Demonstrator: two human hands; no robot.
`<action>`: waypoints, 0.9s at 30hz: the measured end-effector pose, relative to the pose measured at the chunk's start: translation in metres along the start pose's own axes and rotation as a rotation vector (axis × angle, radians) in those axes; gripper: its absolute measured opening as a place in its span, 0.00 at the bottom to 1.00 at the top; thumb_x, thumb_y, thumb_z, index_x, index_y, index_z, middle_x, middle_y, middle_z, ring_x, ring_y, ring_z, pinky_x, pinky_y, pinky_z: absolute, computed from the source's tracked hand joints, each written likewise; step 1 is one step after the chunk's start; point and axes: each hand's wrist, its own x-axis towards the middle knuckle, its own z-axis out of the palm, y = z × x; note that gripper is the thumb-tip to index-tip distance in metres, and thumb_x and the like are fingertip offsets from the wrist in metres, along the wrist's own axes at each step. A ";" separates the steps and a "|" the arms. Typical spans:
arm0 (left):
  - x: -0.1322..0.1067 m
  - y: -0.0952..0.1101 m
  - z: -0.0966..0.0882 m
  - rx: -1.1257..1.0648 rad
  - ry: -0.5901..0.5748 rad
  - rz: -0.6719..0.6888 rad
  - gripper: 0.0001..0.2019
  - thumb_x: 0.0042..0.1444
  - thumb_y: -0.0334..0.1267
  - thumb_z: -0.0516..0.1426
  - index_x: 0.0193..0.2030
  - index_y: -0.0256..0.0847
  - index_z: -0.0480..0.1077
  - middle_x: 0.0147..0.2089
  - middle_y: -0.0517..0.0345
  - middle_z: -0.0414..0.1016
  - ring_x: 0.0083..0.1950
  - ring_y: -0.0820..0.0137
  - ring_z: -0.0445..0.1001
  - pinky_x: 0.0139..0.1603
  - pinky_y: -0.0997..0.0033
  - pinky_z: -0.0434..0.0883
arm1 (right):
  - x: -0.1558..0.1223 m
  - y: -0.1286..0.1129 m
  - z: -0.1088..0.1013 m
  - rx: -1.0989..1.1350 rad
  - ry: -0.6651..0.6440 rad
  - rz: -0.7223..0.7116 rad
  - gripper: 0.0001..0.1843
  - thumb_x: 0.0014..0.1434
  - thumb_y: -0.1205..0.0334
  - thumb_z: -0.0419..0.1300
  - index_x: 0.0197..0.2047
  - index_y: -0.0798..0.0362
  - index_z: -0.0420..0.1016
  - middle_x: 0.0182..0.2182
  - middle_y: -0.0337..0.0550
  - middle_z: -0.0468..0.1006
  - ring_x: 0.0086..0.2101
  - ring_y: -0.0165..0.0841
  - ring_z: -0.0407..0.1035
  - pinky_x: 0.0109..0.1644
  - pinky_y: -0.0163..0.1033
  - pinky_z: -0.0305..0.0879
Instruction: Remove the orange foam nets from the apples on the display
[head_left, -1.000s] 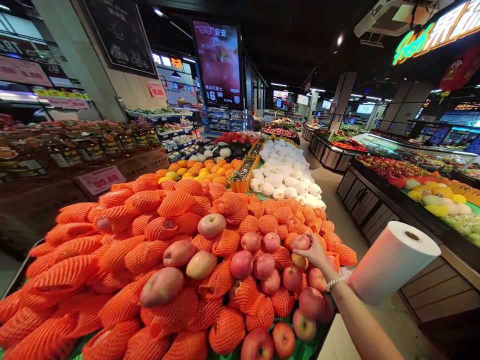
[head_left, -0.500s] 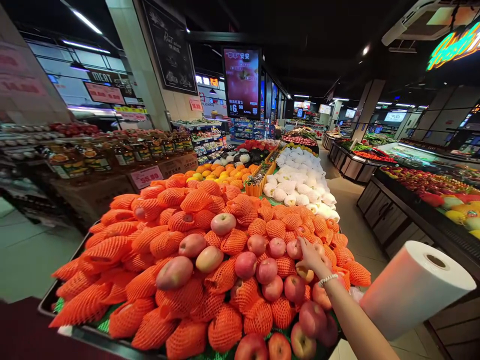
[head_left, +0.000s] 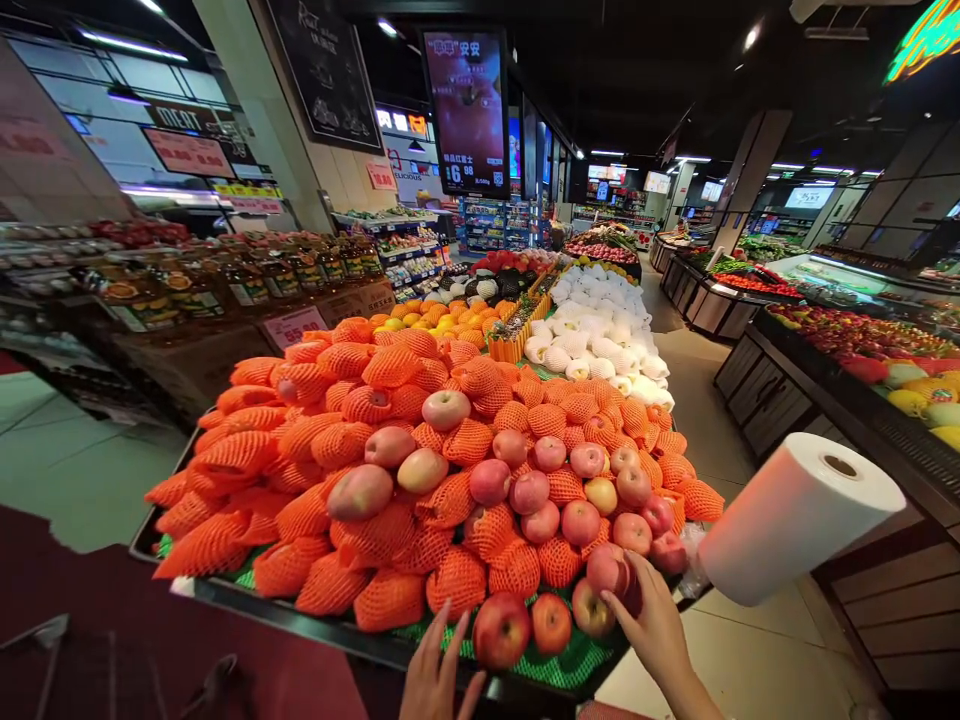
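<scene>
A big heap of apples fills the display tray (head_left: 360, 632), many wrapped in orange foam nets (head_left: 375, 395), others bare. My right hand (head_left: 651, 618) is at the pile's near right corner, its fingers curled round a bare red apple (head_left: 609, 570). My left hand (head_left: 436, 672) comes up at the tray's front edge with fingers spread, close beside a red apple (head_left: 501, 630) in the front row and holding nothing. Two more bare apples (head_left: 551, 622) lie between the hands on green netting.
A white roll of plastic bags (head_left: 795, 515) juts out to the right of the pile. Beyond are oranges (head_left: 442, 322) and white-netted fruit (head_left: 600, 335). An aisle (head_left: 697, 400) runs along the right beside dark produce counters (head_left: 825, 400). Shelves of boxed goods stand left.
My right hand has drawn back from the middle of the pile to its near right corner and closed on a red apple. My left hand has come into view at the front edge.
</scene>
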 end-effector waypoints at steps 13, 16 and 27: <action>0.030 0.045 0.054 -0.217 -0.225 0.076 0.34 0.63 0.42 0.61 0.75 0.48 0.61 0.71 0.44 0.68 0.68 0.51 0.72 0.63 0.52 0.77 | 0.180 -0.039 0.008 -0.311 -0.184 -0.119 0.41 0.61 0.57 0.66 0.73 0.56 0.59 0.70 0.62 0.64 0.69 0.54 0.58 0.70 0.58 0.59; 0.031 0.041 0.055 -0.218 -0.218 0.110 0.35 0.62 0.42 0.62 0.75 0.48 0.60 0.71 0.43 0.68 0.67 0.51 0.73 0.61 0.54 0.79 | 0.212 -0.050 0.019 -0.334 -0.251 -0.120 0.34 0.56 0.60 0.70 0.65 0.53 0.69 0.60 0.57 0.74 0.57 0.50 0.70 0.60 0.51 0.66; 0.063 0.044 0.051 -0.132 -0.166 0.333 0.35 0.63 0.37 0.58 0.77 0.44 0.56 0.72 0.47 0.68 0.70 0.54 0.68 0.65 0.56 0.74 | 0.190 -0.045 -0.044 -0.343 -0.509 -0.229 0.29 0.38 0.60 0.76 0.45 0.52 0.75 0.41 0.42 0.77 0.40 0.39 0.67 0.41 0.38 0.57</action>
